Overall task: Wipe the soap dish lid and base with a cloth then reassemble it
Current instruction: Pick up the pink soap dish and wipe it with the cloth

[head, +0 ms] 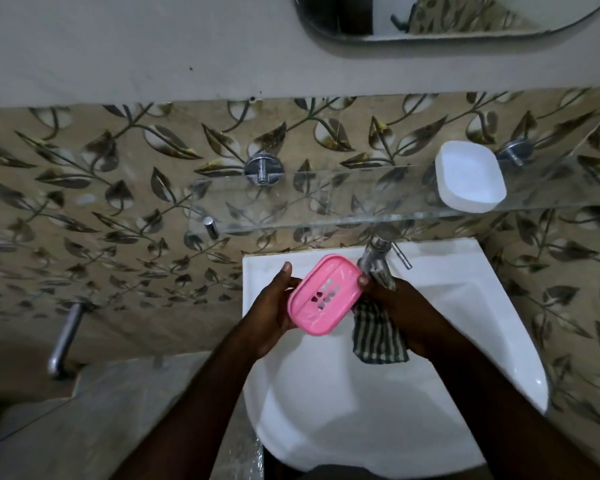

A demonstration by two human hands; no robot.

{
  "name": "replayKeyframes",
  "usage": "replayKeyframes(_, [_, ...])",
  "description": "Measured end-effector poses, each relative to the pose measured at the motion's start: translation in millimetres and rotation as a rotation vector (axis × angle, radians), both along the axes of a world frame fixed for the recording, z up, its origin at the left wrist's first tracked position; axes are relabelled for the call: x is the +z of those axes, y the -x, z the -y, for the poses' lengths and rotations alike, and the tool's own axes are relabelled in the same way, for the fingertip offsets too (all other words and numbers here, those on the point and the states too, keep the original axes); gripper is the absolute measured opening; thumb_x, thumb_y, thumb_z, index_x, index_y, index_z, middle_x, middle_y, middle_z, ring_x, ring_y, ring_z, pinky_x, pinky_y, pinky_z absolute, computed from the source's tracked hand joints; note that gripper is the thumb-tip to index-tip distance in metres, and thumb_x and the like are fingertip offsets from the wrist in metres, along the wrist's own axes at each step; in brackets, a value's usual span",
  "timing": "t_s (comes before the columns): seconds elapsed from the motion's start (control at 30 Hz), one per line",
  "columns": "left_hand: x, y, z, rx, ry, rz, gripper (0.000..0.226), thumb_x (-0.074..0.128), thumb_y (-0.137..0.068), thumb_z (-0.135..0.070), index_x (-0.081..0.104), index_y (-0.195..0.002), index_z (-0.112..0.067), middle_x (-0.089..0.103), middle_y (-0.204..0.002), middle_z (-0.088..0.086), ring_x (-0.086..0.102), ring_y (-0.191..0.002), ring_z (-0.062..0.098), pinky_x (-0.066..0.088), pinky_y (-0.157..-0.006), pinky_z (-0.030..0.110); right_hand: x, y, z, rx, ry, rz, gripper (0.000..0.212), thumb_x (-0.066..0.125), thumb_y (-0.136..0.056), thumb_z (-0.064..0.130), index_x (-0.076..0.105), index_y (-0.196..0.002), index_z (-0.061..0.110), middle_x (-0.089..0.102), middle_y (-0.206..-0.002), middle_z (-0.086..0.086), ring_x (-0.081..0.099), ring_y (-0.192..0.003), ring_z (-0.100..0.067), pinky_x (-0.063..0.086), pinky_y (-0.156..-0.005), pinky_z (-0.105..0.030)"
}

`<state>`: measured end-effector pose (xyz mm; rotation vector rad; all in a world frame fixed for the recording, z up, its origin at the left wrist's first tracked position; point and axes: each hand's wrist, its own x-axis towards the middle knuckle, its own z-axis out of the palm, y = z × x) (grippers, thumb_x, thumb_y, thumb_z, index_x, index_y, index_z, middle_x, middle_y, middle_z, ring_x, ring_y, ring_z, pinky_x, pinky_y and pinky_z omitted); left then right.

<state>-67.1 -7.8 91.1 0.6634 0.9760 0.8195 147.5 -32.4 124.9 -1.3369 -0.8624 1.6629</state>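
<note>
A pink soap dish part (324,294) with drain holes in its middle is held tilted over the white sink (458,306). My left hand (274,313) grips its left edge, fingers curled round it. My right hand (395,306) pinches its right edge with the thumb and also holds a dark striped cloth (378,336), which hangs below the hand. The white soap dish part (469,176) lies hollow side up on the glass shelf (326,216), apart from both hands.
A metal tap (378,261) stands at the back of the sink, just behind the pink part. Chrome shelf brackets (264,168) hold the shelf to the leaf-patterned tiled wall. A mirror (430,15) hangs above. A metal pipe (65,341) juts out at the lower left.
</note>
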Motion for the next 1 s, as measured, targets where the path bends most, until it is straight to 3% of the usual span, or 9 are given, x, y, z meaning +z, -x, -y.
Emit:
replayKeyframes(0.13, [-1.0, -13.0, 3.4, -0.116, 0.112, 0.216, 0.073, 0.048, -0.083, -0.065, 0.063, -0.122, -0.006, 0.063, -0.122, 0.023, 0.062, -0.106, 0.036, 0.045, -0.099, 0.054, 21.3, -1.0, -4.9, 0.144, -0.069, 0.120, 0.028, 0.060, -0.094, 0.024, 0.061, -0.097, -0.004, 0.065, -0.082, -0.015, 0.063, -0.072, -0.021, 0.054, -0.064, -0.028])
replayKeyframes(0.23, [1.9, -35.4, 18.0, -0.151, 0.178, 0.414, 0.081, 0.070, -0.068, -0.063, 0.062, -0.126, -0.007, 0.063, -0.125, 0.021, 0.063, -0.108, 0.037, 0.040, -0.098, 0.066, 28.7, -7.8, -5.6, 0.119, -0.108, 0.210, 0.041, 0.064, -0.092, 0.030, 0.057, -0.094, -0.010, 0.067, -0.091, -0.028, 0.065, -0.079, -0.026, 0.056, -0.074, -0.042])
replayKeyframes(0.33, [3.6, -50.5, 33.6, -0.096, 0.187, 0.530, 0.082, 0.081, -0.063, -0.052, 0.061, -0.126, -0.004, 0.063, -0.122, 0.022, 0.064, -0.105, 0.039, 0.041, -0.096, 0.065, 35.8, -22.4, 1.0, 0.125, -0.115, 0.253, 0.037, 0.069, -0.088, 0.032, 0.062, -0.097, -0.003, 0.069, -0.095, -0.028, 0.068, -0.079, -0.029, 0.052, -0.081, -0.058])
replayKeyframes(0.43, [7.1, -57.8, 45.6, -0.032, 0.177, 0.596, 0.082, 0.070, -0.077, -0.050, 0.048, -0.138, -0.002, 0.052, -0.136, 0.024, 0.057, -0.118, 0.040, 0.043, -0.097, 0.058, 37.5, -44.3, 13.1, 0.037, -0.029, 0.141, 0.029, 0.072, -0.084, 0.018, 0.057, -0.108, 0.011, 0.072, -0.095, -0.019, 0.071, -0.083, -0.038, 0.055, -0.075, -0.062])
replayKeyframes(0.57, [3.2, -65.2, 58.2, 0.040, 0.186, 0.604, 0.074, 0.040, -0.092, -0.052, 0.033, -0.147, -0.003, 0.032, -0.151, 0.023, 0.046, -0.128, 0.037, 0.030, -0.108, 0.054, 42.8, -73.1, 40.6, -0.007, 0.028, 0.167, 0.025, 0.064, -0.086, 0.006, 0.060, -0.106, 0.020, 0.073, -0.092, -0.012, 0.072, -0.078, -0.029, 0.059, -0.067, -0.046])
replayKeyframes(0.73, [9.9, -91.3, 72.0, 0.150, 0.208, 0.544, 0.066, 0.044, -0.089, -0.051, 0.055, -0.132, -0.002, 0.055, -0.132, 0.024, 0.057, -0.111, 0.039, 0.030, -0.108, 0.054, 56.1, -80.0, 55.1, 0.043, -0.279, 0.141, 0.024, 0.065, -0.086, -0.002, 0.071, -0.098, 0.018, 0.075, -0.092, -0.011, 0.072, -0.086, -0.031, 0.057, -0.077, -0.047])
replayKeyframes(0.87, [13.2, -117.0, 77.6, 0.226, 0.181, 0.454, 0.070, 0.044, -0.089, -0.062, 0.058, -0.131, -0.009, 0.055, -0.133, 0.019, 0.054, -0.116, 0.035, 0.039, -0.105, 0.050, 62.0, -75.3, 49.5, 0.163, -0.548, 0.566, 0.021, 0.074, -0.077, 0.005, 0.069, -0.080, 0.025, 0.071, -0.077, 0.004, 0.064, -0.068, -0.003, 0.050, -0.064, -0.022])
replayKeyframes(0.93, [14.3, -129.4, 80.2, 0.231, 0.171, 0.405, 0.076, 0.037, -0.088, -0.070, 0.058, -0.132, -0.011, 0.057, -0.135, 0.017, 0.055, -0.121, 0.033, 0.040, -0.107, 0.048, 62.4, -68.1, 46.0, 0.211, -0.667, 0.755, 0.019, 0.072, -0.074, 0.005, 0.071, -0.082, 0.022, 0.069, -0.080, 0.006, 0.062, -0.071, -0.006, 0.046, -0.064, -0.021])
replayKeyframes(1.0, [17.8, -140.2, 81.3, 0.240, 0.156, 0.383, 0.068, 0.035, -0.092, -0.064, 0.067, -0.120, -0.012, 0.066, -0.123, 0.015, 0.064, -0.112, 0.029, 0.049, -0.096, 0.043, 62.7, -60.6, 45.2, 0.223, -0.715, 0.813, 0.027, 0.070, -0.072, 0.003, 0.073, -0.093, 0.020, 0.069, -0.089, 0.006, 0.063, -0.079, -0.010, 0.044, -0.069, -0.018])
